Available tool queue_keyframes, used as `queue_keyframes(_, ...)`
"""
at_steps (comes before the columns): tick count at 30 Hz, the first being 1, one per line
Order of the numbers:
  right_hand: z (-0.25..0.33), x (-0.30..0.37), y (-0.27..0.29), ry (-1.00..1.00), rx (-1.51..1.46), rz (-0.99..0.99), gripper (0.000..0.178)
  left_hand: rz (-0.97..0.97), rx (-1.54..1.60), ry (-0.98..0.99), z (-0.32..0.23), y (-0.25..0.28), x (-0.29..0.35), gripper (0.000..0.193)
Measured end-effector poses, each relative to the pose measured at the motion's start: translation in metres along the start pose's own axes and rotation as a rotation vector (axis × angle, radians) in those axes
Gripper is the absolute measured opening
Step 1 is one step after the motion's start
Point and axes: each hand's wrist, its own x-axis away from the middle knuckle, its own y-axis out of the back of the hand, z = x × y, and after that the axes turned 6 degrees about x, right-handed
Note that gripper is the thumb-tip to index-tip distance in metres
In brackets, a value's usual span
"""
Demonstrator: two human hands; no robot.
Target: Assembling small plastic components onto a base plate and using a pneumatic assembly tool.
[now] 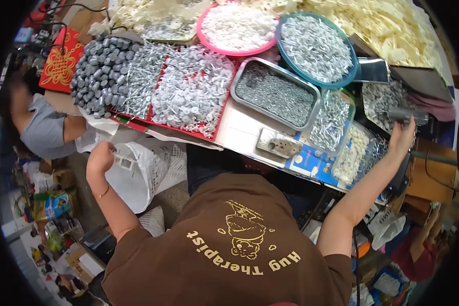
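My left hand [101, 157] is closed, fingers bunched, above the open mouth of a white woven sack [155, 166]. A small white plastic piece [126, 159] shows beside its fingertips; whether they hold it I cannot tell. Stretched far to the right, my right hand [403, 136] has its fingers against a grey cylindrical tool [409, 115]. That tool lies over a dark box of small grey-white parts [382, 97]. Below that hand are a clear tray of cream pieces [353, 153] and some loose screws [376, 150].
A red tray of white-headed pins [191, 92], grey cylinders [102, 71], a metal tray of tiny parts [275, 94], a pink basin [237, 28] and a teal basin [317, 48] crowd the table. A drilled block [279, 144] lies near its edge. Another person [48, 125] sits at left.
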Motion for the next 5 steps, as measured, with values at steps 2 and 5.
queue_keyframes(2,0.007,0.025,0.001,0.034,0.244,-0.032,0.055,-0.019,0.006,0.054,0.059,-0.037,-0.028,0.027)
queue_keyframes(5,0.022,0.064,0.034,-0.072,1.132,0.067,0.072,-0.155,0.095,-0.047,0.039,-0.032,-0.024,0.035)
